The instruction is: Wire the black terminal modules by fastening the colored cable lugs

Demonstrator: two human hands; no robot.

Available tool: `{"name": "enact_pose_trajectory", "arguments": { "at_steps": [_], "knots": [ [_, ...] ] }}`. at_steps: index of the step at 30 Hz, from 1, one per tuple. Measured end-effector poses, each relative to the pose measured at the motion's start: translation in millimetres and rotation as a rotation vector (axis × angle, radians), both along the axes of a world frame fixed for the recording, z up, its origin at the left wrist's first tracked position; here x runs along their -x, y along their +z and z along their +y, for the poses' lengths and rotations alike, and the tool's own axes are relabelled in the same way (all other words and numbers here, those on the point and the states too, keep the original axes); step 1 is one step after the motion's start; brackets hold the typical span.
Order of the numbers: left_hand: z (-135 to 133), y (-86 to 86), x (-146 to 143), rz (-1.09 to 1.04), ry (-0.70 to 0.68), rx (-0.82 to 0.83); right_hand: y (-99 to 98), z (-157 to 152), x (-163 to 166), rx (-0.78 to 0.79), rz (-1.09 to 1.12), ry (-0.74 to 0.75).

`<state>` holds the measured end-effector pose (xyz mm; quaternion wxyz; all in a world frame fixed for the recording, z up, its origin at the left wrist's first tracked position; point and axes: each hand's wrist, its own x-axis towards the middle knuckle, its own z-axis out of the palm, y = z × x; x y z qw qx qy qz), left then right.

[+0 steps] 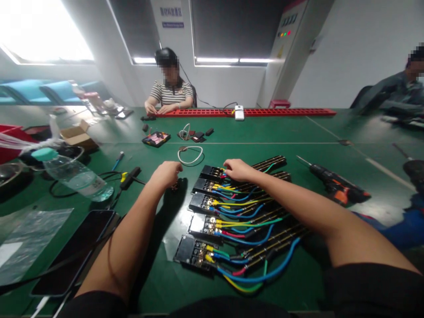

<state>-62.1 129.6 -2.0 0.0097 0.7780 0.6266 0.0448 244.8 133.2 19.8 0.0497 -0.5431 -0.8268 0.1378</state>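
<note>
Several black terminal modules [200, 201] lie in a column on the green table. Crimped yellow, blue, red and green wires [247, 203] run right from their screw terminals towards long brass-coloured strips [265, 248]. My right hand [237, 170] is at the farthest module [212, 172], its fingers pinched at the wire ends by the terminals. Left of that module, my left hand [167, 173] is low over the table with curled fingers. Small metal pieces, perhaps screws, [175, 185] show just under it. What its fingertips hold, if anything, is hidden.
A cordless screwdriver [338, 179] lies at right. At left are a water bottle [77, 176], a phone [74, 251], a cable with a black connector [130, 177] and a plastic bag [33, 238]. A white cable loop [190, 155] lies ahead. Across the table a co-worker [172, 90] sits behind a red rail [281, 112].
</note>
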Motion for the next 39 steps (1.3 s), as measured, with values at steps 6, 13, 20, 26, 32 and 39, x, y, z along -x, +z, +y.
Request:
{"name": "enact_pose_trajectory", "arguments": {
  "at_steps": [6, 13, 20, 26, 32, 39],
  "knots": [
    [-3, 3.5, 25, 0.007, 0.063, 0.125, -3.0, 0, 2, 0.015, 0.009, 0.023],
    [1, 0.9, 29, 0.012, 0.158, 0.252, -1.4, 1, 0, 0.024, 0.017, 0.023],
    [2, -5.5, 31, 0.034, 0.145, 0.314, 0.5, 1, -4, 0.041, 0.021, -0.008],
    [3, -7.4, 30, 0.028, 0.103, 0.305, 1.2, 3, -4, 0.061, 0.004, 0.0],
    [-4, 8.8, 24, -0.062, 0.106, 0.129, -0.8, 5, -3, 0.077, -0.019, 0.014],
    [-12, 25.8, -8, -0.356, -0.079, -0.003, -4.3, 9, 0, 0.075, -0.019, 0.013]
  ]
}}
